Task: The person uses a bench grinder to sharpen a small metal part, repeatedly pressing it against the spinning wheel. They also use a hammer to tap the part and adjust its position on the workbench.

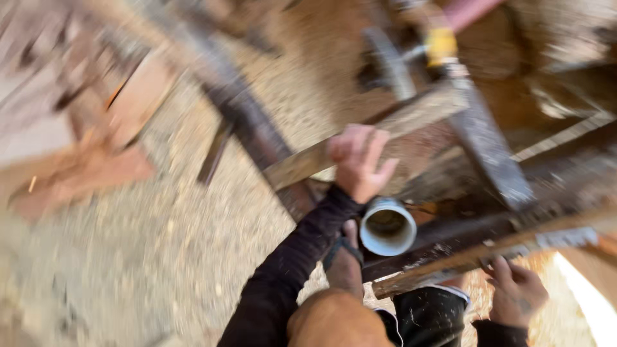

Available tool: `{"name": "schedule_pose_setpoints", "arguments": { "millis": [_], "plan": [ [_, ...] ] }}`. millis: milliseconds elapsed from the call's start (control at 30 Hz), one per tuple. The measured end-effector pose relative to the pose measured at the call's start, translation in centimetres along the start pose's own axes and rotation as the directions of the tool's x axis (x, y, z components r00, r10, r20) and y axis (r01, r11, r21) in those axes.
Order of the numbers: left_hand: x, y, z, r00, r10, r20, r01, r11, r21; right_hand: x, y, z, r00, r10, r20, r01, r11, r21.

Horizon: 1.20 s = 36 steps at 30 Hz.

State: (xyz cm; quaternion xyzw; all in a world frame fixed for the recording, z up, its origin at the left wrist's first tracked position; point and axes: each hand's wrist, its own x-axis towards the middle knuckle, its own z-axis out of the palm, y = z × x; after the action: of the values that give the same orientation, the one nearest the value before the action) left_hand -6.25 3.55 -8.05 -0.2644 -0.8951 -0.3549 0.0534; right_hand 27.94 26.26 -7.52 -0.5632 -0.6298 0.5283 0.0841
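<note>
Resting under left hand [358, 160], plank [373, 138] slants up-right.

This is looking like a woodworking yard or sawmill: sawdust [160, 244] is covering the ground across the lower left, rough planks [385, 132] are lying over a dark metal frame [488, 154] at centre, and reddish offcuts [83, 173] (blurred) are sitting at left.
</note>
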Motion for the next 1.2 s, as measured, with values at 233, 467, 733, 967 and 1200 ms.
{"name": "schedule_pose_setpoints", "arguments": {
  "millis": [233, 467, 733, 967, 1200],
  "plan": [
    [-4.0, 5.4, 0.4, 0.983, 0.116, 0.144, -0.042, 0.898, -0.437, 1.3, 2.9, 0.1, 0.994, -0.1, 0.043, 0.1, 0.995, -0.004],
    [-6.9, 7.1, 1.8, 0.96, 0.116, 0.256, 0.042, 0.843, -0.536, 1.7, 2.1, -1.8, 0.991, 0.125, 0.05, -0.12, 0.988, -0.094],
    [-7.4, 8.2, -1.8, 0.789, 0.218, 0.574, 0.318, 0.655, -0.686, -3.1, -4.6, 4.2, 0.949, -0.151, 0.277, 0.094, 0.974, 0.207],
    [-4.0, 5.1, -3.5, 0.934, -0.071, 0.349, 0.271, 0.779, -0.566, -0.5, -13.5, 14.6, 0.847, -0.231, 0.48, 0.118, 0.96, 0.254],
    [-0.3, -6.0, -4.7, 0.987, -0.16, 0.012, 0.16, 0.986, -0.05, 10.7, -18.6, 20.2, 0.65, -0.718, 0.25, 0.741, 0.525, -0.418]
  ]
}}
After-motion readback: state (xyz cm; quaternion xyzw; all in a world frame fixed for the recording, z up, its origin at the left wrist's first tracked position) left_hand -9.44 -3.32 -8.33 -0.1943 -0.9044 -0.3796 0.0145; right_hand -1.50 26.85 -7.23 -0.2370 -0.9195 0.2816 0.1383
